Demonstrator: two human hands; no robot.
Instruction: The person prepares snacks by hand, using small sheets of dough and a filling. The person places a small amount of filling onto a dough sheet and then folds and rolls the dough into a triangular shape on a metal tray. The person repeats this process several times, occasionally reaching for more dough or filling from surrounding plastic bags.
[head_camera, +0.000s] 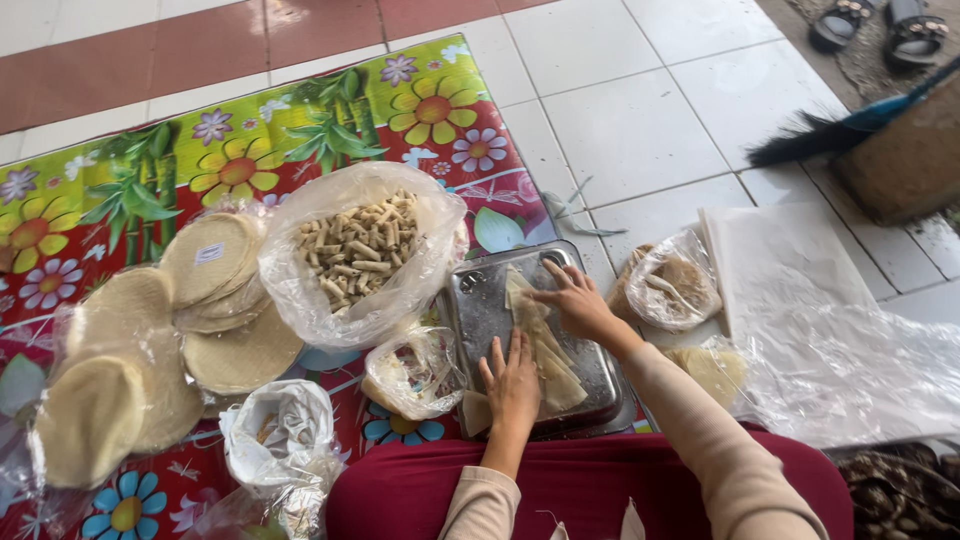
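Steel tray (480, 300), landmark. Left of it: stacked round wrappers (215, 290), bagged rolls (360, 245), filling bag (412, 372). On it: wrapper strips (545, 350), left hand (512, 380) spread flat at their near end, right hand (577, 300) spread, fingertips pressing their far end. Right: bagged scraps (675, 285), plastic sheet (840, 360).

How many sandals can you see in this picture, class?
2: one sandal and a second sandal lie side by side at the top right edge, both cut off by the frame.

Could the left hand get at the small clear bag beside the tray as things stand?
Probably yes: the left hand rests on the metal tray, and the small clear bag lies just beside it with nothing between.
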